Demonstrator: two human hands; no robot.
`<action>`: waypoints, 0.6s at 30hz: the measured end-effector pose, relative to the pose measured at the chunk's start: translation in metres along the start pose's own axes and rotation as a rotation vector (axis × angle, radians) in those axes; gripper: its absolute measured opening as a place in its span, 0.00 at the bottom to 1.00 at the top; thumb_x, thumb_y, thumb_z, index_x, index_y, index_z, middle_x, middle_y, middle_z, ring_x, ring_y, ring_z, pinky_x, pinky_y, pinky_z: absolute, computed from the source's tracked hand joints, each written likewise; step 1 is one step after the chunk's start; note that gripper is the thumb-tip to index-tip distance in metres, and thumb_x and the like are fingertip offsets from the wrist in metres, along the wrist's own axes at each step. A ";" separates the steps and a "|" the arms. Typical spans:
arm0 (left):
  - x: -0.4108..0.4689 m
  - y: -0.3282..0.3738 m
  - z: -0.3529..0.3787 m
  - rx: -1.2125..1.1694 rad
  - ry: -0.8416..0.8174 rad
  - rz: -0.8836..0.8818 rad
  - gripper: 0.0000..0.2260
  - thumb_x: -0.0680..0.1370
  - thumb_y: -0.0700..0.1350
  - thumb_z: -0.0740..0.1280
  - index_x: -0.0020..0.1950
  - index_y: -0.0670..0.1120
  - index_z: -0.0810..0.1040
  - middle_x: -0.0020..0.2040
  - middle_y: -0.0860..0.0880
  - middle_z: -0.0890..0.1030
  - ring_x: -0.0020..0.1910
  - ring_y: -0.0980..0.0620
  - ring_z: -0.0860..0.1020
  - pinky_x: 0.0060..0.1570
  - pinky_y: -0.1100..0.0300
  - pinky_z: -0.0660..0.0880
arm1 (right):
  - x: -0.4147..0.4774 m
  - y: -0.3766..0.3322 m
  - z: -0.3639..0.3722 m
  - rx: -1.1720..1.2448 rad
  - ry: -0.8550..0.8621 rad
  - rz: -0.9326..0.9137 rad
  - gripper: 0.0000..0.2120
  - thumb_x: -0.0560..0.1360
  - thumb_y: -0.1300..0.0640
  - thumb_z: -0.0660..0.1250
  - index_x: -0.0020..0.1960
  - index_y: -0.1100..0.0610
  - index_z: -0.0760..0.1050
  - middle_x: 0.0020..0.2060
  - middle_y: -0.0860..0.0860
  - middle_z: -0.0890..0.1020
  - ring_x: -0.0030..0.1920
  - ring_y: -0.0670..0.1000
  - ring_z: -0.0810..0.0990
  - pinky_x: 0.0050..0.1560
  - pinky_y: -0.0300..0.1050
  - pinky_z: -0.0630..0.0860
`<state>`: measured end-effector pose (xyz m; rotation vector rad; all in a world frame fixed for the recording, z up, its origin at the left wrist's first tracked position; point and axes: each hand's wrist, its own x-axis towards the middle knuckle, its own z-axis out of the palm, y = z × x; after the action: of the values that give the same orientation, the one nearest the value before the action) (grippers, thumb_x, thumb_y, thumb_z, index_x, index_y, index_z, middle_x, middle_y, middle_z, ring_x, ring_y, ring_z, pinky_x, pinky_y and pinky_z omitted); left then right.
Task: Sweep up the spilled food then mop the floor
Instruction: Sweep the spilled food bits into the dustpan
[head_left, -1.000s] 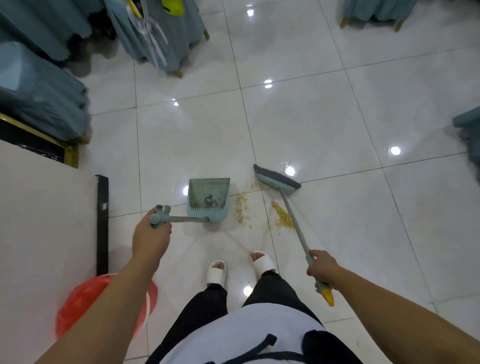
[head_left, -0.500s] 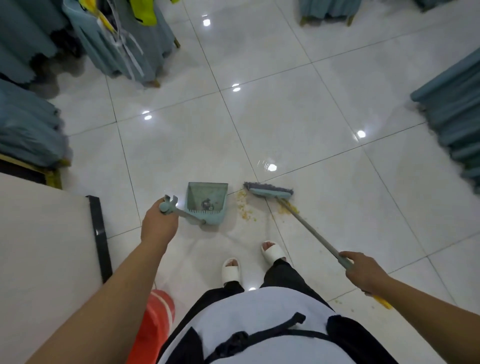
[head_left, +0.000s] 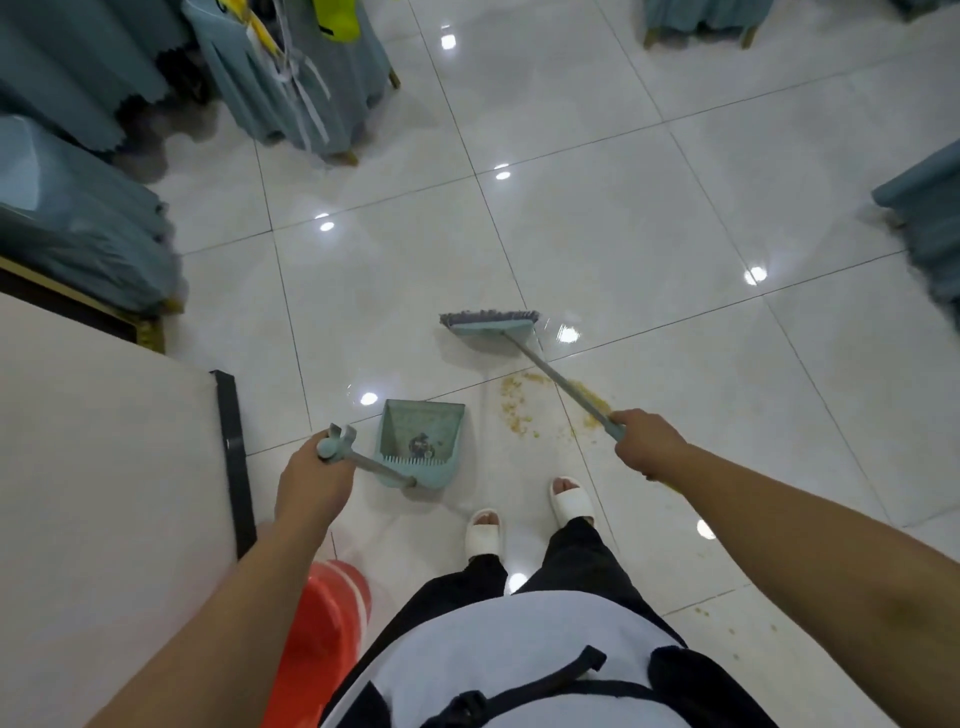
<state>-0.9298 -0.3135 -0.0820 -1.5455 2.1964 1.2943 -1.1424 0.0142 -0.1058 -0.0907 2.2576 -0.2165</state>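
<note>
Left hand (head_left: 311, 483): closed around the top end of the dustpan's handle (head_left: 358, 457), knuckles toward the camera, forearm running up from the lower left. The handle slants down and to the right to the dustpan.

Dustpan (head_left: 418, 441): teal, set on the floor just ahead of the feet, open mouth facing away from the person. A comb of teeth runs along its near edge; a small dark clump of debris lies inside.

Right hand (head_left: 649, 441): fist wrapped around the broom handle (head_left: 561, 384) near its upper end, forearm reaching in from the lower right, wrist roughly straight. A yellow tip of the handle shows just behind the hand.

Broom head (head_left: 491, 325): teal block with grey bristles, lying beyond the spill, bristles pointing away from the person. Whether it touches the tiles cannot be told.

Spilled food (head_left: 519, 405): yellowish crumbs scattered on the floor between dustpan and right hand, partly beneath the broom handle, to the right of the dustpan and apart from it. A few more crumbs (head_left: 717, 621) lie at the lower right.

Floor (head_left: 649, 234): glossy white tiles with light reflections.

Feet in white slippers (head_left: 571, 501): near the dustpan.

Red bucket (head_left: 322, 623): beside the left leg, under the left forearm.

Cloth-covered chairs (head_left: 291, 67): far left and top.
</note>
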 end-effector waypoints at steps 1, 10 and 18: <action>-0.002 -0.005 -0.001 0.019 0.005 -0.002 0.04 0.79 0.46 0.64 0.50 0.52 0.78 0.41 0.46 0.80 0.41 0.46 0.79 0.41 0.49 0.77 | 0.004 -0.010 0.003 0.006 -0.023 0.002 0.25 0.78 0.63 0.59 0.73 0.54 0.67 0.47 0.53 0.73 0.43 0.57 0.78 0.41 0.52 0.84; -0.007 -0.036 -0.005 -0.004 0.016 -0.020 0.06 0.78 0.50 0.63 0.51 0.52 0.78 0.39 0.48 0.79 0.37 0.48 0.76 0.39 0.51 0.75 | -0.015 -0.020 0.044 -0.107 -0.146 0.060 0.15 0.78 0.61 0.60 0.64 0.59 0.72 0.48 0.58 0.78 0.37 0.55 0.76 0.29 0.43 0.73; 0.000 -0.043 -0.009 0.142 0.022 -0.014 0.07 0.79 0.48 0.61 0.50 0.47 0.76 0.41 0.46 0.79 0.39 0.47 0.76 0.37 0.55 0.71 | -0.055 0.052 0.032 -0.338 -0.113 0.086 0.20 0.78 0.59 0.59 0.69 0.53 0.71 0.52 0.51 0.77 0.42 0.49 0.77 0.34 0.41 0.75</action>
<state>-0.8913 -0.3238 -0.1008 -1.5257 2.2332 1.0963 -1.0823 0.0686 -0.0944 -0.1795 2.1604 0.2130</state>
